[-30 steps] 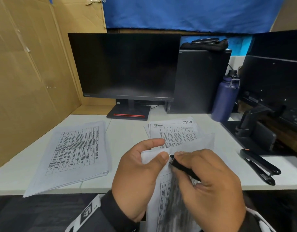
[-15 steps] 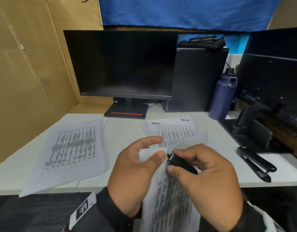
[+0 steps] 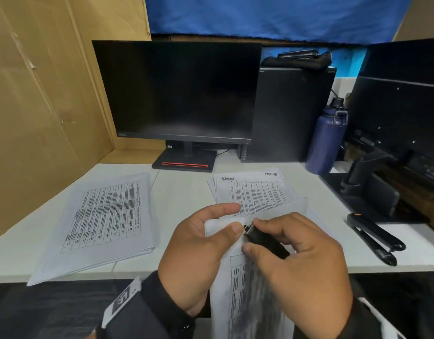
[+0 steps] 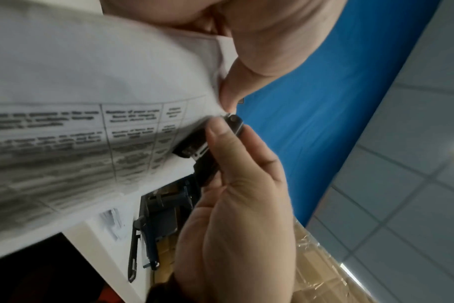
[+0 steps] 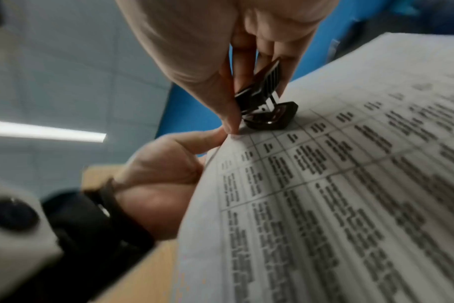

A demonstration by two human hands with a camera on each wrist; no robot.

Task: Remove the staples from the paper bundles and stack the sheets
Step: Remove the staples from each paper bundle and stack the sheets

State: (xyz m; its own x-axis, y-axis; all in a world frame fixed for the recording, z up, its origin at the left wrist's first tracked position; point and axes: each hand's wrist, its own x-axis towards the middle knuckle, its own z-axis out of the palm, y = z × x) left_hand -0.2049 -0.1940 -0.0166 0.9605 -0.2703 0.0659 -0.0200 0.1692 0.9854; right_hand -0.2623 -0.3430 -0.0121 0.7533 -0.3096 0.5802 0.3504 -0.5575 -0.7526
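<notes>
I hold a printed paper bundle [image 3: 247, 289] upright above the desk's front edge. My left hand [image 3: 199, 253] pinches its top corner between thumb and forefinger. My right hand [image 3: 301, 265] grips a small black staple remover [image 3: 262, 241], whose tip touches that corner beside my left thumb. In the right wrist view the staple remover [image 5: 267, 110] sits on the paper bundle [image 5: 350, 184] at its corner. In the left wrist view the staple remover [image 4: 220, 139] meets the edge of the paper bundle [image 4: 91, 102]. The staple itself is hidden.
A stack of printed sheets [image 3: 106, 218] lies at the left of the white desk [image 3: 181, 192]. More sheets [image 3: 252, 189] lie at the centre, behind my hands. A black stapler [image 3: 375, 238] lies at the right, with a blue bottle [image 3: 326, 140] and a monitor [image 3: 179, 94] behind.
My right hand has changed its hold on the staple remover, from lying along it to pinching it with fingertips. The tool stays at the bundle's corner, and my left hand keeps its pinch.
</notes>
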